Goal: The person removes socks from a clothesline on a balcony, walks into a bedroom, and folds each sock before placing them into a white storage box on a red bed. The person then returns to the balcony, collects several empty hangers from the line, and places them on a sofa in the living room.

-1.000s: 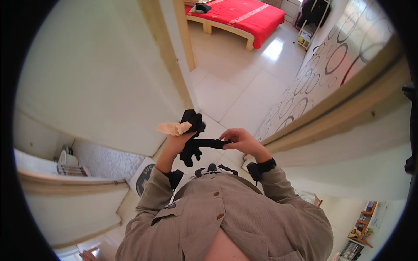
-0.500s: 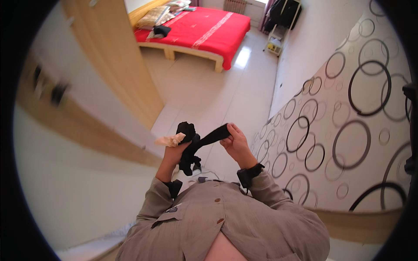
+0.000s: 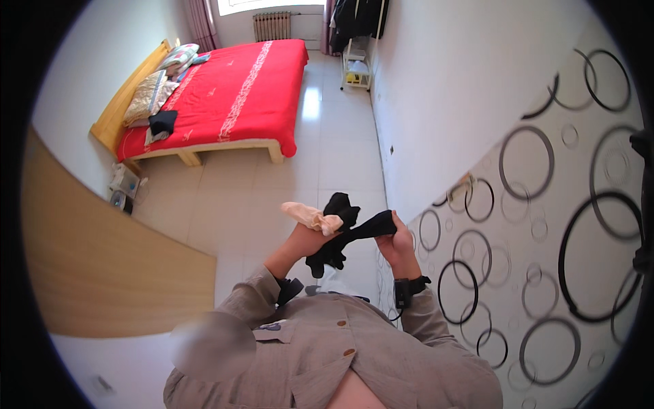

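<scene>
My left hand (image 3: pixel 304 243) is closed around a bunch of soft clothing: black socks (image 3: pixel 340 206) stick up above the fist and dangle below it. A pale peach sock (image 3: pixel 310 216), crumpled, lies over the top of the same hand. From this bunch one black sock (image 3: pixel 373 226) stretches across to my right hand (image 3: pixel 398 244), whose fingers pinch its end. The fingers of the left hand are partly hidden by the cloth.
Ahead on the left stands a wooden bed (image 3: pixel 238 144) with a red cover, pillows (image 3: pixel 145 95) and a dark folded cloth (image 3: pixel 163 123). A wooden panel (image 3: pixel 122 273) is close on my left. On my right runs a wall (image 3: pixel 477 300) with ring patterns. A wheeled rack (image 3: pixel 355 71) stands farther off.
The view has swung left and forward, so more of the bed and window wall shows. Both hands have shifted right in the picture, still holding the socks between them.
</scene>
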{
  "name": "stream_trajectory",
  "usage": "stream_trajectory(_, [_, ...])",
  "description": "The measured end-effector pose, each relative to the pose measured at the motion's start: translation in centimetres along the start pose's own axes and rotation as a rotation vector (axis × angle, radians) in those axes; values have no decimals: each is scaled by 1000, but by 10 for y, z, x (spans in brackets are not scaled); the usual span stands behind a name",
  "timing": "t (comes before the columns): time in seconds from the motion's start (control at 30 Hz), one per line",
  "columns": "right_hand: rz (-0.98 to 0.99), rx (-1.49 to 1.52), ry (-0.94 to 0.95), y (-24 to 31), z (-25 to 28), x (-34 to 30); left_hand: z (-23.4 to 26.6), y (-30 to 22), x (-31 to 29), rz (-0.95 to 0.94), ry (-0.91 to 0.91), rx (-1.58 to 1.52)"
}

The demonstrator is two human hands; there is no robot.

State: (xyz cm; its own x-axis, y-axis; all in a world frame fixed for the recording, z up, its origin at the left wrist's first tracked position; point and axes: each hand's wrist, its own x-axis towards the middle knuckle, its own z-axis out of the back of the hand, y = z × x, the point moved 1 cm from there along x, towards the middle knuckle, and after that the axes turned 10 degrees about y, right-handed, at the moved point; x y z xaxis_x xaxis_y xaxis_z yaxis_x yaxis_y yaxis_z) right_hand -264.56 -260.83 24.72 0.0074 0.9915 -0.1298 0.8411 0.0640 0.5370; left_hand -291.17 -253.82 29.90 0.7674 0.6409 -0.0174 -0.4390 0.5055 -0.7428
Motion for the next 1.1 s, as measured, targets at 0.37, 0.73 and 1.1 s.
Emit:
stream_trajectory(0.37, [-85, 11, 86, 95, -78, 391, 190, 159, 252, 98, -344, -152])
stream_trajectory(0.73, [16, 34, -114, 178, -85, 779, 397, 302, 572, -150, 78, 94])
stream_trajectory(1.1, [239, -323, -300, 332, -21, 1075, 559, 433, 925, -230, 428, -294])
